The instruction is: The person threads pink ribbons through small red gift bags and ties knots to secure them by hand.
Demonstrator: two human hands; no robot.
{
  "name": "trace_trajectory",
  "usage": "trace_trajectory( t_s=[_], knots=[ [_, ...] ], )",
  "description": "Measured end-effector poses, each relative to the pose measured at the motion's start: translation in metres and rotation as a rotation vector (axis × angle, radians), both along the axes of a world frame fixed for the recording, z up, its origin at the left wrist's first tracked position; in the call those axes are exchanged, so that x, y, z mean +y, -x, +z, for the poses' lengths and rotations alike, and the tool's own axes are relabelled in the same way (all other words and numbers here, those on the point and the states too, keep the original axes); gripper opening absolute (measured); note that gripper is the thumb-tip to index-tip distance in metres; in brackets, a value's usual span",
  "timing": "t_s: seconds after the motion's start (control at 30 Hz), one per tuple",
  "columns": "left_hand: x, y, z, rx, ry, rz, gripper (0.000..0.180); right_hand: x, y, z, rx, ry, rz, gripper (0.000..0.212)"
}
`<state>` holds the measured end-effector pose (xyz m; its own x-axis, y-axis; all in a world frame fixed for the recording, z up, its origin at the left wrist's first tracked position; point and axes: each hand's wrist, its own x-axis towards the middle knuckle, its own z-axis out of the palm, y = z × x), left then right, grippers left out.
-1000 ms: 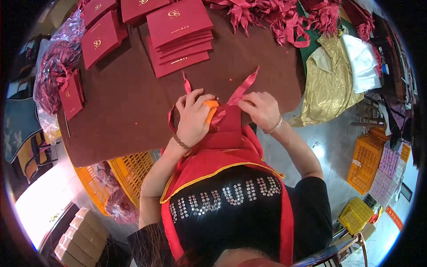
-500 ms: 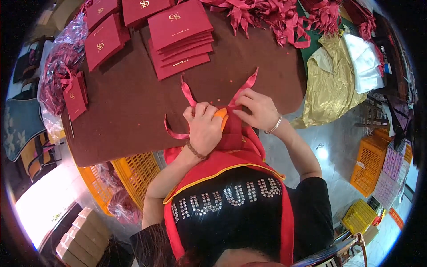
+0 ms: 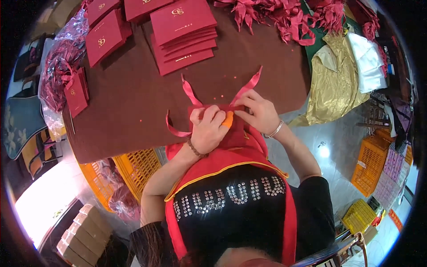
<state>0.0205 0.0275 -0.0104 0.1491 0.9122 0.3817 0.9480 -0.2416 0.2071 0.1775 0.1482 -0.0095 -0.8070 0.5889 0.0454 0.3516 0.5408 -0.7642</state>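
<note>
The person's two hands meet over a dark red piece [image 3: 235,131] at the middle of the frame, by the front edge of the brown-covered worktop [image 3: 120,98]. The left hand [image 3: 209,129] lies over its left part with fingers curled; an orange thing [image 3: 228,119] shows at the thumb side, and what lies under the palm I cannot tell. The right hand [image 3: 258,113] has thumb and bent forefinger pinching the piece's upper right edge, where a red ribbon end [image 3: 251,84] slants up and right. A second ribbon end [image 3: 189,91] rises left of centre, and a curved ribbon [image 3: 175,129] bends out beside the left hand.

A fanned stack of dark red folders [image 3: 184,22] lies at the top centre, with further folders [image 3: 106,38] in the upper left. Red ribbon bundles [image 3: 289,20] spread along the upper right, near a crumpled gold wrapper [image 3: 331,84] and white plastic bags [image 3: 364,60]. Orange crates [image 3: 140,169] stand at the lower left, beneath the worktop's edge
</note>
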Motion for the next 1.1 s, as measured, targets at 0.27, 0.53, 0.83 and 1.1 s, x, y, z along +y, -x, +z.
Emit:
trace_trajectory(
  t_s=[0.27, 0.53, 0.83, 1.1],
  knots=[
    [-0.008, 0.015, 0.006, 0.087, 0.103, -0.012, 0.031, -0.001, 0.003, 0.003, -0.055, 0.048, 0.005, 0.016],
    [-0.004, 0.014, 0.010, -0.199, 0.093, 0.228, 0.020, -0.003, 0.003, 0.003, -0.013, 0.041, -0.013, 0.016],
    [0.004, 0.010, 0.005, -0.044, 0.055, 0.200, 0.021, -0.006, 0.001, 0.002, 0.051, 0.105, -0.069, 0.016],
    [-0.045, 0.088, 0.008, -0.111, -0.007, 0.591, 0.022, -0.002, 0.005, 0.010, -0.014, -0.078, -0.127, 0.012]
  ],
)
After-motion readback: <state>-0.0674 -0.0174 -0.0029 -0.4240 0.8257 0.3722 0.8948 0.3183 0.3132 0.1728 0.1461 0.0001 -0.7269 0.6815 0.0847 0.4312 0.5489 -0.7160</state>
